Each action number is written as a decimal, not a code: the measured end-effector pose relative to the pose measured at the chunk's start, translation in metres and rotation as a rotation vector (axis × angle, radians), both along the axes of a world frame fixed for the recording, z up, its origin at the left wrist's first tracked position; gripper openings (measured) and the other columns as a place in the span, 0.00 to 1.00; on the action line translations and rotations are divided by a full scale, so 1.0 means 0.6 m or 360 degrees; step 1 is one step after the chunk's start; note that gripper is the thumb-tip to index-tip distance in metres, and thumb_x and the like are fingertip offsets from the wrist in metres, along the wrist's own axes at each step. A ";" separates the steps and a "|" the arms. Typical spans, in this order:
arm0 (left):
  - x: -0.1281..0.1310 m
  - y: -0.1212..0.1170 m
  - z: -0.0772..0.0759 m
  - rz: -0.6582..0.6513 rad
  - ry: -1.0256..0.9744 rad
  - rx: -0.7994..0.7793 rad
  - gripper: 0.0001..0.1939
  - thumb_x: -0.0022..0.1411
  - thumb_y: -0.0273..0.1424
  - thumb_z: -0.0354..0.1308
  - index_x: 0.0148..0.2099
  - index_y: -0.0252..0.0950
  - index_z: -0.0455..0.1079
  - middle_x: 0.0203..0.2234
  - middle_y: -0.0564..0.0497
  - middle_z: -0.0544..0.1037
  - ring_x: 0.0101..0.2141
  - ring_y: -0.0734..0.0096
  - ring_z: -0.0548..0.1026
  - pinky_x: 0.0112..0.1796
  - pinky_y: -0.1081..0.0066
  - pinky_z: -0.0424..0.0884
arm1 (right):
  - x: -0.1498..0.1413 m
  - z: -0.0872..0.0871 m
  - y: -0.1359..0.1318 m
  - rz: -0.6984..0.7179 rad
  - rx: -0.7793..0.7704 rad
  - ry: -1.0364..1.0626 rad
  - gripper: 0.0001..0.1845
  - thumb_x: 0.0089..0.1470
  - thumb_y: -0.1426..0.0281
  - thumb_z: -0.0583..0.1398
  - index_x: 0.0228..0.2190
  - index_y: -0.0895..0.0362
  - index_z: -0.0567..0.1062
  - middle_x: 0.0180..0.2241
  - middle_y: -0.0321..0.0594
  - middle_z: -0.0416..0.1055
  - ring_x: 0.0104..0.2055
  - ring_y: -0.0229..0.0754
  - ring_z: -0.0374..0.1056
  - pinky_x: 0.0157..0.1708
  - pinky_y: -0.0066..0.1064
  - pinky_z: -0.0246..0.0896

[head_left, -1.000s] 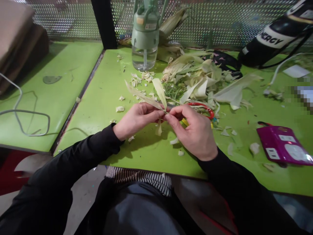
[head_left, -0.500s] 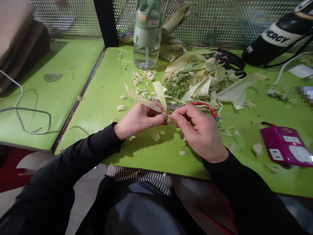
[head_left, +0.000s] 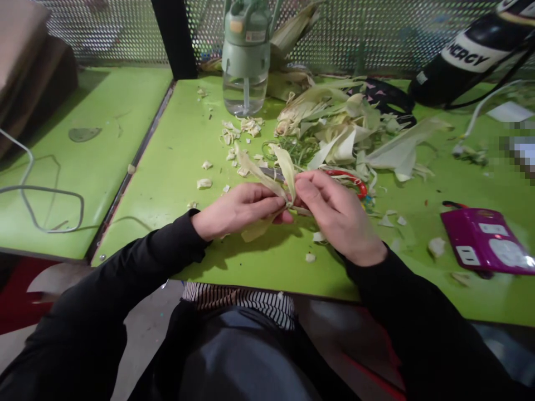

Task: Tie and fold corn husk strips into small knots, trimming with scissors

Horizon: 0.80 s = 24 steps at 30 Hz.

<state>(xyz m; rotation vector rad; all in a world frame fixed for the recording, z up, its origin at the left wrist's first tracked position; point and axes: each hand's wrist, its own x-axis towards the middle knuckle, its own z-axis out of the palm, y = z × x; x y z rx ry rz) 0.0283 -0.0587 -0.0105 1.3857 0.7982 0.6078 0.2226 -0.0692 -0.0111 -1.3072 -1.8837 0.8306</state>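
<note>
Between my hands is a small bundle of pale corn husk strips [head_left: 286,167], gathered at a knot-like point with two strips fanning upward. My left hand [head_left: 244,209] pinches the bundle from the left, thumb on top; another husk piece hangs below its fingers. My right hand [head_left: 334,214] is closed at the right side, its thumb and forefinger against the base of the upright strip. Just behind the hands lie scissors with red handles [head_left: 355,181], partly covered by husk scraps. A heap of corn husks [head_left: 334,131] spreads behind them.
A green water bottle [head_left: 246,58] stands at the back, near a mesh partition [head_left: 326,42]. At right are a purple power socket [head_left: 489,239] and a black bottle [head_left: 463,58]. Husk scraps [head_left: 204,183] dot the green table [head_left: 167,184]. A cable [head_left: 42,189] lies at left.
My right hand has shifted from the thin end right of the knot up to the upright strip. The husk strips now stand more upright, and a piece shows below my left hand.
</note>
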 end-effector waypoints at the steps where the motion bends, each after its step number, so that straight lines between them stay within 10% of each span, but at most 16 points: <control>1: 0.003 -0.002 -0.001 0.0021 -0.0006 -0.0048 0.14 0.70 0.30 0.53 0.34 0.29 0.74 0.29 0.48 0.80 0.26 0.81 0.70 0.32 0.77 0.68 | -0.003 -0.004 0.000 -0.0014 -0.0023 0.0025 0.16 0.65 0.56 0.55 0.31 0.54 0.71 0.21 0.31 0.62 0.22 0.34 0.57 0.22 0.29 0.52; 10: 0.034 -0.017 -0.003 0.0348 -0.0234 -0.0507 0.07 0.73 0.29 0.48 0.39 0.35 0.62 0.25 0.55 0.75 0.26 0.79 0.75 0.29 0.76 0.71 | -0.022 -0.030 -0.008 -0.0144 0.0109 0.0221 0.14 0.64 0.56 0.57 0.31 0.51 0.64 0.17 0.27 0.60 0.17 0.35 0.59 0.19 0.29 0.54; 24: 0.034 -0.019 -0.017 0.0353 -0.0118 -0.0034 0.03 0.62 0.26 0.59 0.38 0.33 0.66 0.26 0.56 0.70 0.27 0.78 0.65 0.30 0.74 0.63 | -0.026 -0.038 -0.014 -0.0100 0.0016 0.0359 0.11 0.64 0.59 0.57 0.33 0.51 0.66 0.21 0.31 0.67 0.18 0.36 0.62 0.16 0.30 0.57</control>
